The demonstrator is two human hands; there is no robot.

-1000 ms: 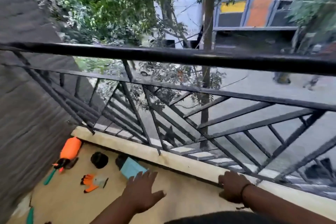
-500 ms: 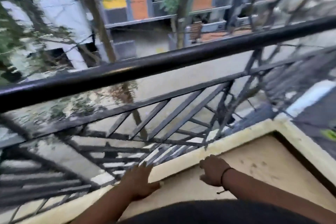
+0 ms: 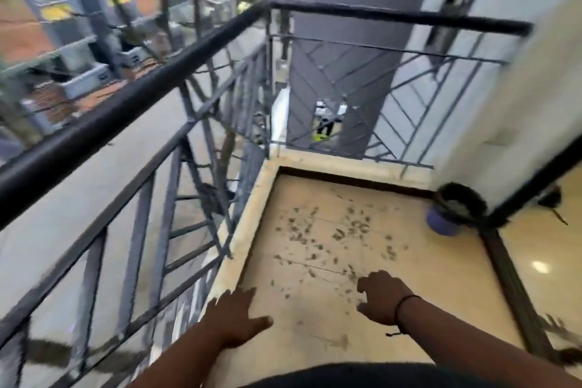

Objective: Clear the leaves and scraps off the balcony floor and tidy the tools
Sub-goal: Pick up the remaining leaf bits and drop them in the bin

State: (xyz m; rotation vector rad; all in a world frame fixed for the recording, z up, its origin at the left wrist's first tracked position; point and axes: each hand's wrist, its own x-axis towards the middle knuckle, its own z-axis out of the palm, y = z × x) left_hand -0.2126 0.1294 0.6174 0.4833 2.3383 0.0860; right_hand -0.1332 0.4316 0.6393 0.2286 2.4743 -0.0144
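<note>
Step in hand: survey of the dirty end of the balcony; nothing picked up yet, clearing not begun, by my judgement.

Items, left to right:

- Railing point(image 3: 132, 98), black iron: one run along my left, one across the far end. Beyond and left of my left grip.
- My left hand point(image 3: 234, 320): one. Grip spread, fingers straight and relaxed, holding nothing, hovering over the pale kerb point(image 3: 252, 230) at the floor's left edge.
- Balcony floor point(image 3: 277, 318), beige tile: one. Under and ahead of both grips.
- Leaves and scraps point(image 3: 330, 230): too many and too blurred to count; dozens of small dark bits. They lie ahead of both grips, thickest in the middle of the floor, the nearest just beyond my right fingers.
- My right hand point(image 3: 382, 298): one, a dark band at the wrist. Grip loosely curled, pinching nothing that I can see.
- Purple pot point(image 3: 442, 220) with a dark fuzzy mass on top, possibly a brush or mop head: one. Far ahead and right of my right grip, against the wall corner.
- Door track point(image 3: 510, 277), dark: one, right of my right grip.

Tools: none certain here.

Next move calls for a sweeping tool or a gathering pass by hand, working the scraps into one heap clear of the railing gaps, lest bits drop to the street.
</note>
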